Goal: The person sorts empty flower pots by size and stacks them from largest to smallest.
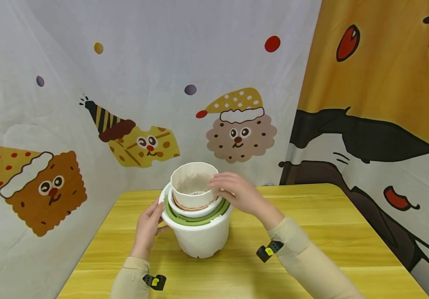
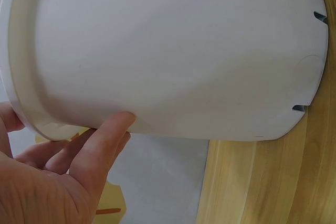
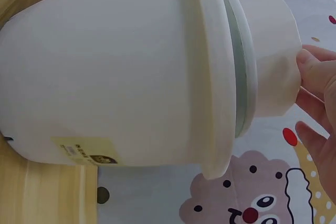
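Note:
A large white flowerpot [image 1: 201, 243] stands on the table with several smaller pots nested in it. Inside its rim show a green pot rim [image 1: 196, 223], a white rim [image 1: 191, 214] and a thin terracotta-coloured rim [image 1: 186, 207]. Topmost is a small white flowerpot [image 1: 190, 199] with a faceted edge and holes in its bottom, standing well above the others. My left hand [image 1: 148, 230] grips the big pot's rim at the left, thumb over it and fingers against the wall underneath [image 2: 84, 153]. With my right hand [image 3: 321, 90] I pinch the small pot's rim at its right side.
The wooden table [image 1: 304, 232] extends around the pots. Behind it hangs a white curtain [image 1: 154, 62] printed with cartoon figures, and an orange patterned curtain [image 1: 386, 83] is on the right. The large pot's wall carries a yellowish label [image 3: 86, 150].

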`<state>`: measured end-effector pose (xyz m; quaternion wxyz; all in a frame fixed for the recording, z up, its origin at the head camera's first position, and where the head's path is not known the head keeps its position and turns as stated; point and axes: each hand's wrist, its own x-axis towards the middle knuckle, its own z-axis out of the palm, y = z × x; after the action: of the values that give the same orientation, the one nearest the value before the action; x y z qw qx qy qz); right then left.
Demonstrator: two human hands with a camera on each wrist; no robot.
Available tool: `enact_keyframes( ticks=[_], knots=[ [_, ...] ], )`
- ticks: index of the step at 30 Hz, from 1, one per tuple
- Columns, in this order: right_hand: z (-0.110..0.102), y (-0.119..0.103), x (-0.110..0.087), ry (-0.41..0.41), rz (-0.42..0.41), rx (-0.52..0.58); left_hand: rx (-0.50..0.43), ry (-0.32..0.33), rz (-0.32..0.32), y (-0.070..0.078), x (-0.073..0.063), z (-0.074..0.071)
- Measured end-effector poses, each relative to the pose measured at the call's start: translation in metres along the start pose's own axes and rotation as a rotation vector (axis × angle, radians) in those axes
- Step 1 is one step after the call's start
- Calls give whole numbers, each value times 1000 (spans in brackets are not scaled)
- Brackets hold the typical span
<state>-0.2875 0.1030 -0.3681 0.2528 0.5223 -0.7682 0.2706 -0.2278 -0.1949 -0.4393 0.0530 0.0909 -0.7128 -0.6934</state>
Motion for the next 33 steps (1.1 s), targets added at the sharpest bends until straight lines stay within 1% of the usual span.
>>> enact_keyframes(
  ticks=[5,9,13,20,25,33],
  knots=[
    [-5,-2,-11,38,33,-1,0,8,-4,-1,1,0],
    [-9,-4,-22,50,59,-19,5,9,0,-1,0,0],
    [-13,-6,-34,46,119,-30,3,6,5,0,0,1],
    [-14,-9,-55,56,217,-34,1,-4,-6,2,-2,-1],
    [-13,-11,-73,54,274,-45,12,-7,-8,3,-2,-1],
    [-12,-13,-104,70,400,-77,-1,-11,-6,2,-2,-1]
  ],
)
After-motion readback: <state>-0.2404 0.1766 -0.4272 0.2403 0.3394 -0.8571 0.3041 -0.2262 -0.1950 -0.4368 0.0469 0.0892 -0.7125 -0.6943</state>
